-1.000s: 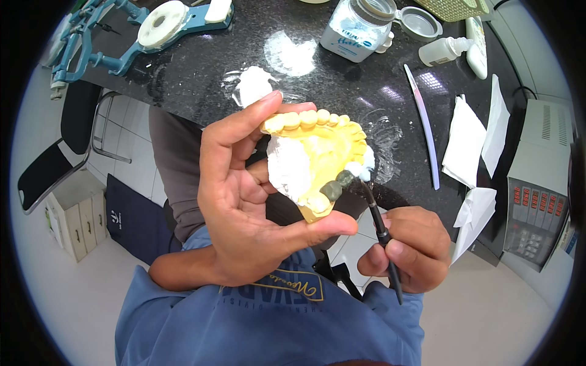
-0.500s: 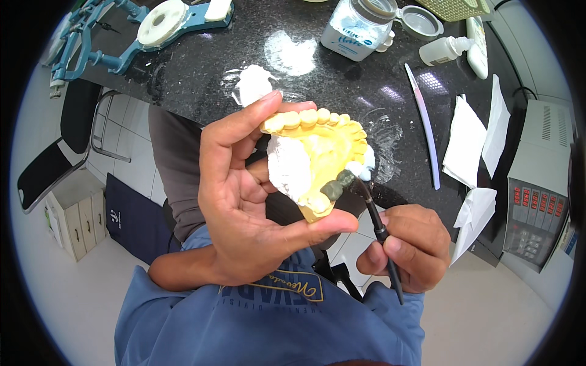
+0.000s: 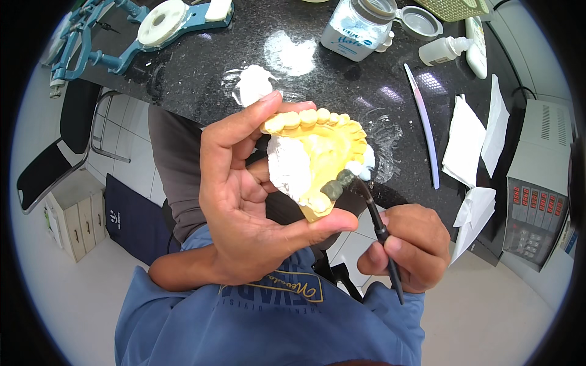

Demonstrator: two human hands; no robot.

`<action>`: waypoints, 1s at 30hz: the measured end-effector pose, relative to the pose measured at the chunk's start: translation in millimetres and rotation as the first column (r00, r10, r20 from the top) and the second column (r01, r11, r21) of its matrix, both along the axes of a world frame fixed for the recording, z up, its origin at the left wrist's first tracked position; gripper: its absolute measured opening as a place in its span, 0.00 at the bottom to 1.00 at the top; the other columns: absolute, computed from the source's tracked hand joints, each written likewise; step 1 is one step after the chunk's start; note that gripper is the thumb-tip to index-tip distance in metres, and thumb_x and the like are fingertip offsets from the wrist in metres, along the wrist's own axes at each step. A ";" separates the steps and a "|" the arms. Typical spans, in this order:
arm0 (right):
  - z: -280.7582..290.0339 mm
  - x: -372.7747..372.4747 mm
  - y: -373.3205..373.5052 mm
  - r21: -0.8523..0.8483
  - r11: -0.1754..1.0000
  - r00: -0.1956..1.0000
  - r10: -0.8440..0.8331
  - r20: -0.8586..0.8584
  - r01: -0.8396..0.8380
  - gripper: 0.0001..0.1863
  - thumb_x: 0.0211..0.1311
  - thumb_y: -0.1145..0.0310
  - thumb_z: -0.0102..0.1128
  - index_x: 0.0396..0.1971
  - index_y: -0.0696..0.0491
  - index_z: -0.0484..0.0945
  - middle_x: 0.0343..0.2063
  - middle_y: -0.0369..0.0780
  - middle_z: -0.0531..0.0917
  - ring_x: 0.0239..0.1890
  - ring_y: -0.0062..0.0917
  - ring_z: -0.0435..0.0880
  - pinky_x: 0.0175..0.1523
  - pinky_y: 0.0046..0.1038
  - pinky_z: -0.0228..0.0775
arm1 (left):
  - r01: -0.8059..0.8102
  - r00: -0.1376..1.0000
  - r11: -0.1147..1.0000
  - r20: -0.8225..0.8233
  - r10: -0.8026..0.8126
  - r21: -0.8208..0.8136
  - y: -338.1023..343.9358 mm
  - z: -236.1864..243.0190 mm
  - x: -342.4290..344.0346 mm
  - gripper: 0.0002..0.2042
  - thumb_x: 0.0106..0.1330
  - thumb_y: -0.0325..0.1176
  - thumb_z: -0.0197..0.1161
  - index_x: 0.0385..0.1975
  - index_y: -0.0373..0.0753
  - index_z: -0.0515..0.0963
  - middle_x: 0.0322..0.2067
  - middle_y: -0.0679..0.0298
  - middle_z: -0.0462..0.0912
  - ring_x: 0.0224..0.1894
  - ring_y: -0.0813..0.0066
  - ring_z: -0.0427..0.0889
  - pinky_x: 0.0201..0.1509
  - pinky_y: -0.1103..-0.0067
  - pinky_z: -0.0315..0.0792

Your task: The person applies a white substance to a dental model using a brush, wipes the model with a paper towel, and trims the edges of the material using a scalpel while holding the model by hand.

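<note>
My left hand (image 3: 244, 201) is closed around a yellow dental cast (image 3: 326, 149), thumb along its near edge and fingers at its far side. The cast's row of teeth curves to the right, and white plaster (image 3: 288, 168) covers its left part. On the near side of the arch sit two dark grey-green teeth (image 3: 339, 184), with pale bluish-white teeth (image 3: 363, 166) just beyond them. In my right hand (image 3: 415, 247) a slim black-handled brush (image 3: 379, 229) is pinched between thumb and fingers. Its dark tip is at the grey-green and pale teeth; whether it touches them I cannot tell.
White powder (image 3: 255, 85) lies on the black speckled worktop (image 3: 207, 67). Beyond are a blue articulator (image 3: 131, 52), a plastic jar (image 3: 357, 30) and a small white bottle (image 3: 442, 51). Rightward lie a long pale-purple stick (image 3: 424, 125), paper tissues (image 3: 467, 140) and a grey device with red displays (image 3: 537, 201).
The brush tip has shifted very slightly at the teeth. Both hands and the cast stay in nearly the same place.
</note>
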State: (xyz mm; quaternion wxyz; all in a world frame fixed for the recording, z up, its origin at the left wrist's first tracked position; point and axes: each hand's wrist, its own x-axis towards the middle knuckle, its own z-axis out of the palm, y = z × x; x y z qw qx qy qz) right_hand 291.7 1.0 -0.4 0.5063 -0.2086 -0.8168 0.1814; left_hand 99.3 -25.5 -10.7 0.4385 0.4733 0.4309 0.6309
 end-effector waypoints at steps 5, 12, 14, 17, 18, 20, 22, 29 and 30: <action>0.6 -0.3 0.0 -0.005 1.000 1.000 -0.020 -0.006 0.020 0.15 0.49 0.76 0.71 0.35 0.60 0.73 0.26 0.43 0.79 0.22 0.30 0.83 0.22 0.26 0.82 | -0.004 1.000 1.000 -0.021 0.003 -0.020 -0.5 1.2 -0.2 0.55 0.41 0.36 0.83 0.67 0.33 0.50 0.61 0.42 0.64 0.61 0.60 0.72 0.63 0.70 0.73; 3.0 -0.5 1.3 -0.019 1.000 1.000 -0.013 0.021 0.013 0.15 0.50 0.76 0.71 0.34 0.60 0.73 0.26 0.44 0.80 0.22 0.30 0.84 0.22 0.26 0.82 | -0.005 0.998 1.000 -0.062 0.006 0.020 0.5 -0.3 0.0 0.55 0.41 0.37 0.83 0.67 0.33 0.50 0.61 0.42 0.64 0.61 0.61 0.73 0.63 0.70 0.74; 2.4 -0.7 0.6 -0.021 1.000 0.999 -0.019 0.027 0.020 0.15 0.50 0.76 0.71 0.35 0.59 0.73 0.26 0.44 0.80 0.23 0.29 0.84 0.22 0.26 0.81 | -0.004 0.998 1.000 -0.069 0.006 0.024 0.7 -0.5 -0.2 0.55 0.41 0.37 0.83 0.67 0.33 0.50 0.61 0.42 0.64 0.61 0.61 0.73 0.63 0.71 0.73; 2.0 -0.5 -1.6 -0.027 0.999 0.999 -0.031 0.014 0.031 0.16 0.50 0.76 0.71 0.35 0.59 0.73 0.27 0.43 0.79 0.23 0.29 0.83 0.23 0.25 0.82 | -0.008 0.998 1.000 -0.068 0.009 0.019 0.3 -0.9 0.0 0.55 0.41 0.37 0.83 0.67 0.33 0.50 0.61 0.42 0.64 0.61 0.61 0.73 0.63 0.71 0.74; 1.7 -0.4 -2.5 -0.029 0.999 0.999 -0.036 -0.009 0.036 0.16 0.49 0.76 0.71 0.36 0.59 0.73 0.28 0.43 0.79 0.23 0.29 0.83 0.24 0.24 0.82 | -0.005 0.998 1.000 -0.064 0.007 0.022 0.0 -1.1 0.0 0.55 0.41 0.37 0.83 0.67 0.33 0.50 0.61 0.42 0.64 0.61 0.61 0.73 0.62 0.71 0.74; 1.9 0.6 -3.7 -0.030 0.999 0.999 -0.037 -0.011 0.037 0.17 0.49 0.76 0.72 0.36 0.58 0.73 0.29 0.43 0.79 0.24 0.29 0.83 0.25 0.24 0.82 | -0.007 0.999 1.000 -0.054 0.008 0.019 -0.2 -1.6 0.3 0.55 0.41 0.37 0.83 0.67 0.33 0.50 0.61 0.42 0.64 0.61 0.61 0.73 0.62 0.71 0.74; 2.0 2.1 -3.8 -0.029 0.999 0.999 -0.034 0.028 0.035 0.17 0.48 0.76 0.72 0.37 0.58 0.73 0.30 0.43 0.79 0.25 0.29 0.83 0.25 0.24 0.81 | -0.016 0.999 1.000 -0.044 0.017 0.013 0.1 -1.5 0.9 0.55 0.40 0.38 0.83 0.66 0.32 0.50 0.61 0.42 0.64 0.61 0.61 0.73 0.62 0.71 0.74; -3.8 -1.3 0.3 0.060 0.997 0.997 -0.034 -0.066 0.038 0.18 0.50 0.78 0.69 0.38 0.55 0.70 0.31 0.43 0.77 0.27 0.30 0.82 0.25 0.26 0.79 | 0.009 0.967 0.946 0.244 0.075 -0.324 -2.7 18.1 -0.1 0.56 0.40 0.53 0.80 0.64 0.29 0.53 0.57 0.44 0.72 0.57 0.60 0.77 0.62 0.70 0.73; -2.9 -2.4 0.2 0.059 0.998 0.996 -0.026 -0.088 0.031 0.18 0.50 0.78 0.69 0.39 0.55 0.70 0.31 0.43 0.77 0.27 0.30 0.82 0.26 0.26 0.79 | 0.018 0.959 0.931 0.271 0.088 -0.365 -2.0 20.4 -0.2 0.56 0.41 0.59 0.78 0.63 0.29 0.54 0.54 0.45 0.74 0.56 0.59 0.79 0.62 0.68 0.73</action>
